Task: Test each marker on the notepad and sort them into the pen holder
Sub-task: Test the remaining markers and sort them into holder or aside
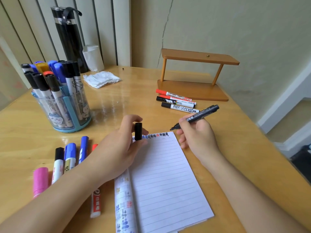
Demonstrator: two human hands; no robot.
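- The right hand point(196, 137) pinches an uncapped black marker point(197, 117) in a writing grip, fingers curled round its barrel.
- The marker's long axis is slanted: the chisel tip points down and left, just above the far right corner of the notepad point(168, 182), and the rear end rises up and right.
- The left hand point(121, 148) pinches the black cap point(138, 131), a short smooth cylinder held upright over the notepad's far left corner.
- The notepad lies open on the wooden surface point(25, 132). Its lined white page has a row of black, blue and red test marks point(156, 135) along the top line.
- The pen holder point(67, 113), clear plastic with blue dividers, stands at far left, packed with capped markers, caps up.
- Loose markers point(58, 163) lie side by side to the left of the notepad, caps pointing away.
- Four more markers point(176, 101) lie in front of a small wooden stand point(193, 88), caps to the left.
- A crumpled white tissue point(101, 79) lies behind the holder.
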